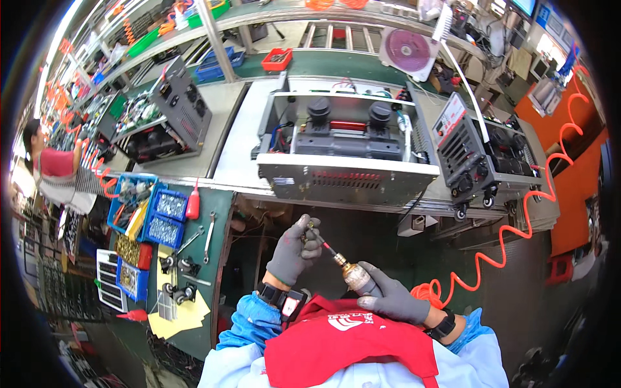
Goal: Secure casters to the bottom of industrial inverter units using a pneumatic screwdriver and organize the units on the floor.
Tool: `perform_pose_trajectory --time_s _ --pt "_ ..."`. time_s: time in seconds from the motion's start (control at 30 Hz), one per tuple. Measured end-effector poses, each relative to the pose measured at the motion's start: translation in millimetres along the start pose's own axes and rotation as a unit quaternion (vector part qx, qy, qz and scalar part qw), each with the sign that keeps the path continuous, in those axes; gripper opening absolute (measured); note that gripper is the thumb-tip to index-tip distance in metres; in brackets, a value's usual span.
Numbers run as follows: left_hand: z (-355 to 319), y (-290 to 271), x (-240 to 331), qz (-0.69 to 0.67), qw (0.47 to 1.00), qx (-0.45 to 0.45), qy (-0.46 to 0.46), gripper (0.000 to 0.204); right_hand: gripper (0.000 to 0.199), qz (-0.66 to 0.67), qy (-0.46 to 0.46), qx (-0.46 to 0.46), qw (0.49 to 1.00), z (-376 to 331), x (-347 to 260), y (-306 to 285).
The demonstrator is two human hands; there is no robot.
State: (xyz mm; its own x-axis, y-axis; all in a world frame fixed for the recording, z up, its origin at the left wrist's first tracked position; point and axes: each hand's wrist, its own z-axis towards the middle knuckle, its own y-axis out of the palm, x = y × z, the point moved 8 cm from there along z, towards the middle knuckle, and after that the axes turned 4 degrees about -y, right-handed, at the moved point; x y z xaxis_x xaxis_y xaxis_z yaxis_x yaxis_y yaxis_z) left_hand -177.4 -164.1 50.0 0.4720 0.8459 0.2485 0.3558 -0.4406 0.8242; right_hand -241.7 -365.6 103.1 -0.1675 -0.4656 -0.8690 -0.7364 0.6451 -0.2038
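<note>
My right hand (pixel 398 299), in a grey glove, is wrapped round a pneumatic screwdriver (pixel 354 274) with a worn, brass-coloured body. Its thin bit points up and left toward my left hand (pixel 292 253), also gloved. There the fingers pinch at the tip of the bit, on something small that looks brassy; its kind cannot be made out. Both hands are in front of my body, short of the bench edge. Beyond them stands an open metal machine housing (pixel 349 169) with a black motor-like unit (pixel 349 143) and a red bar inside.
On the left bench lie blue bins of screws (pixel 169 205), wrenches (pixel 209 238), casters (pixel 178 292), yellow paper (pixel 194 317) and a red bottle (pixel 193 204). Similar machines stand left (pixel 187 116) and right (pixel 485 155). An orange coiled hose (pixel 501 249) hangs at right. Another person (pixel 58 168) is far left.
</note>
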Motion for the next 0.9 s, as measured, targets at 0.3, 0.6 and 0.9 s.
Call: perform_pose_trajectory --time_s 0.3,0.6,0.9 --pt "-45 -34 26 0.034 0.998 -0.014 0.057 0.026 0.089 -0.040 0.010 0.006 0.999 5 -24 43" --pt "-80 -59 64 0.224 0.948 0.009 0.226 0.033 0.090 0.058 -0.004 -0.077 0.995 28 -25 62" --pt "-109 -93 73 0.235 0.949 0.028 0.210 0.033 0.088 0.243 0.076 -0.213 0.943 47 -27 86"
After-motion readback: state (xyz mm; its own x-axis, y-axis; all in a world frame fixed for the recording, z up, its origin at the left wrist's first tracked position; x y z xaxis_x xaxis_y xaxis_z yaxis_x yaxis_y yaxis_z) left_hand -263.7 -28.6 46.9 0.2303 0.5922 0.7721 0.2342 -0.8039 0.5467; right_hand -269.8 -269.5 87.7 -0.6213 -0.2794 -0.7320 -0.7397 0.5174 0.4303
